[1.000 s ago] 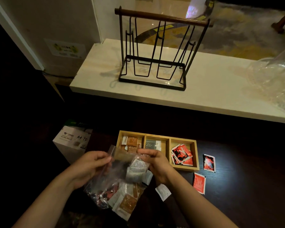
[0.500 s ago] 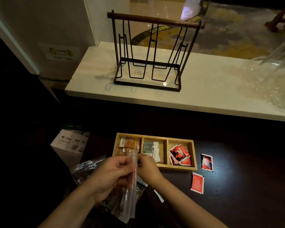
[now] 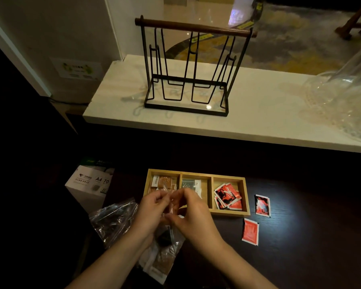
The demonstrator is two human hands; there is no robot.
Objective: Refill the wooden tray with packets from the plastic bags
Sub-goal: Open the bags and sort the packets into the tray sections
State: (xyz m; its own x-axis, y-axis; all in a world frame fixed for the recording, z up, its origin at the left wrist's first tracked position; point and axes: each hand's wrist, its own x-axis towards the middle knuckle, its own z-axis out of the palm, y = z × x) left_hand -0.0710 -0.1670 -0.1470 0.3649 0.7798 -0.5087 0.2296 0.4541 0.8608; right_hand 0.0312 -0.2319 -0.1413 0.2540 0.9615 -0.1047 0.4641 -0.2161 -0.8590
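Your left hand (image 3: 152,211) and right hand (image 3: 193,215) are together in front of the tray, fingertips pinched on the top edge of a clear plastic bag (image 3: 165,253) that hangs below them; looks like you're working the mouth open, though I can't tell if it's open yet. The bag holds brown and white packets, none out at this point. A second plastic bag (image 3: 113,220) lies crumpled just left of your left wrist on the dark table (image 3: 311,236). The wooden tray (image 3: 246,197) sits just beyond your hands, three compartments: left has brown packets (image 3: 165,181), middle has only a few grey-white packets (image 3: 189,183), right has red packets (image 3: 227,198) in a loose pile. None looks full. Two loose red packets (image 3: 262,205) lie on the table right of the tray, one beside its edge, one nearer you. My read: partly done. Left to do: empty this bag into the left and middle slots, tray the two strays.
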